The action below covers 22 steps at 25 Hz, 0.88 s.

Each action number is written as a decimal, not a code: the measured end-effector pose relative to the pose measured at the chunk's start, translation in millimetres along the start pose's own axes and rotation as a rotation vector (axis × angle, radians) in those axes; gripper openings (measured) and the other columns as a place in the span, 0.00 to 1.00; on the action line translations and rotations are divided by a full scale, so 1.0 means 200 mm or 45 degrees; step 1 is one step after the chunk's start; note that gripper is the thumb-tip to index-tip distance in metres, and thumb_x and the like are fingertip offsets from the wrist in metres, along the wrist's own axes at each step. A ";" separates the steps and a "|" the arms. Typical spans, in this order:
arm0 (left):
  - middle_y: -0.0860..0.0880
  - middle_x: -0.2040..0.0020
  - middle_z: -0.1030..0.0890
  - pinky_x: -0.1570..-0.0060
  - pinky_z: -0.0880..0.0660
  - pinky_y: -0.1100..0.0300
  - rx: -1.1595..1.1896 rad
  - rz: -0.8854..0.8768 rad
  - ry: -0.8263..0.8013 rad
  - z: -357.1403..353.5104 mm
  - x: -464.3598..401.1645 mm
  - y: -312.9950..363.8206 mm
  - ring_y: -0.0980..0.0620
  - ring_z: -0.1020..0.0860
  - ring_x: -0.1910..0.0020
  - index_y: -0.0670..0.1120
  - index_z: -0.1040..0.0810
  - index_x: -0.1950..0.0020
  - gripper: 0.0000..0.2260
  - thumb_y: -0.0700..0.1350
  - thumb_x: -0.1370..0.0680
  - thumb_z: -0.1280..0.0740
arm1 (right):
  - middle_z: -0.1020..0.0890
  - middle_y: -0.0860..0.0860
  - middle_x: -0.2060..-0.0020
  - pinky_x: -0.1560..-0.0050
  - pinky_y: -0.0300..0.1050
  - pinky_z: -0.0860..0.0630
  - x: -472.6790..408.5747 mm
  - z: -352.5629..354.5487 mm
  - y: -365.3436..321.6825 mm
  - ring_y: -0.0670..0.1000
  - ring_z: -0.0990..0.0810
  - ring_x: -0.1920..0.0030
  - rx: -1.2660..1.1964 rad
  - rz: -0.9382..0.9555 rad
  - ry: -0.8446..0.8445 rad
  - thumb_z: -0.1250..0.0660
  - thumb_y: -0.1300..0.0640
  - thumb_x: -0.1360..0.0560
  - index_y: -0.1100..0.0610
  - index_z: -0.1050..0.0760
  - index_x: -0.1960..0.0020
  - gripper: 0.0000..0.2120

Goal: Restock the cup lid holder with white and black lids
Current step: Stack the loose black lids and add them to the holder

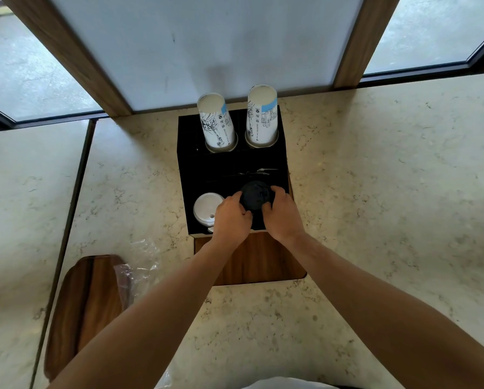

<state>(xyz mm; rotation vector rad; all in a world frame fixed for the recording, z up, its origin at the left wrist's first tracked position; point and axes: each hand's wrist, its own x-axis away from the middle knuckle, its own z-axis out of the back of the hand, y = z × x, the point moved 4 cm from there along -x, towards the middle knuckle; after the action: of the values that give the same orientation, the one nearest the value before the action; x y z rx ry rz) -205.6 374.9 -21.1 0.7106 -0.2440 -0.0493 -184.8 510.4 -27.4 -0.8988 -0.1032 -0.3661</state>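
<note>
A black lid-and-cup holder (207, 172) with a wooden front stands on the marble counter against the wall. White lids (206, 207) sit stacked in its front left slot. Over the front right slot is a stack of black lids (255, 195), gripped from both sides: my left hand (231, 217) holds its left edge and my right hand (281, 213) its right edge. Whether the stack rests inside the slot is hidden by my hands.
Two stacks of upside-down printed paper cups (217, 123) (262, 116) fill the holder's back slots. A wooden tray (86, 307) with crumpled clear plastic wrap (142, 265) lies at the front left. The marble counter (389, 192) extends to the right.
</note>
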 end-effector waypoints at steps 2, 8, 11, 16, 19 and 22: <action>0.40 0.55 0.16 0.47 0.24 0.52 0.040 0.010 0.041 0.01 0.00 0.00 0.43 0.19 0.52 0.37 0.23 0.35 0.16 0.35 0.23 0.33 | 0.24 0.61 0.40 0.47 0.49 0.22 0.01 -0.01 0.00 0.57 0.22 0.44 0.010 -0.010 0.015 0.40 0.59 0.21 0.62 0.35 0.28 0.22; 0.43 0.56 0.15 0.54 0.25 0.60 0.048 -0.010 0.055 0.01 0.01 -0.01 0.47 0.17 0.56 0.39 0.24 0.31 0.18 0.35 0.21 0.35 | 0.22 0.59 0.43 0.47 0.51 0.22 0.05 0.00 0.02 0.58 0.21 0.45 0.097 0.014 0.046 0.41 0.57 0.20 0.60 0.34 0.28 0.22; 0.44 0.56 0.15 0.52 0.27 0.62 0.081 0.011 0.034 0.00 0.01 -0.01 0.48 0.17 0.55 0.39 0.25 0.29 0.20 0.36 0.21 0.33 | 0.23 0.60 0.40 0.43 0.49 0.24 0.05 0.02 0.02 0.58 0.23 0.41 0.096 0.034 0.007 0.43 0.58 0.19 0.59 0.37 0.24 0.23; 0.47 0.57 0.17 0.58 0.30 0.68 0.144 0.077 0.014 0.00 0.01 -0.03 0.52 0.20 0.57 0.41 0.27 0.30 0.21 0.40 0.22 0.29 | 0.23 0.63 0.39 0.44 0.51 0.23 0.05 0.03 0.00 0.59 0.22 0.42 0.113 0.033 -0.073 0.44 0.59 0.19 0.61 0.41 0.23 0.24; 0.47 0.55 0.18 0.61 0.35 0.73 0.142 0.099 0.023 0.01 0.02 -0.04 0.54 0.23 0.56 0.42 0.28 0.29 0.23 0.41 0.22 0.28 | 0.22 0.64 0.41 0.44 0.55 0.22 0.05 0.04 -0.01 0.61 0.21 0.43 0.080 -0.005 -0.096 0.44 0.57 0.19 0.64 0.37 0.27 0.22; 0.47 0.53 0.19 0.62 0.35 0.72 0.148 0.109 0.022 0.02 0.03 -0.05 0.56 0.24 0.57 0.43 0.30 0.27 0.25 0.41 0.23 0.28 | 0.20 0.62 0.44 0.46 0.55 0.21 0.07 0.07 -0.03 0.60 0.20 0.45 0.133 -0.018 -0.053 0.41 0.54 0.20 0.64 0.33 0.31 0.21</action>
<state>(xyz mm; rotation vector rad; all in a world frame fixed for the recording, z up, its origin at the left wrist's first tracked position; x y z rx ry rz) -200.0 363.7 -22.4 0.8154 -0.2620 0.0528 -173.2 514.3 -11.0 -0.8032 -0.1657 -0.3518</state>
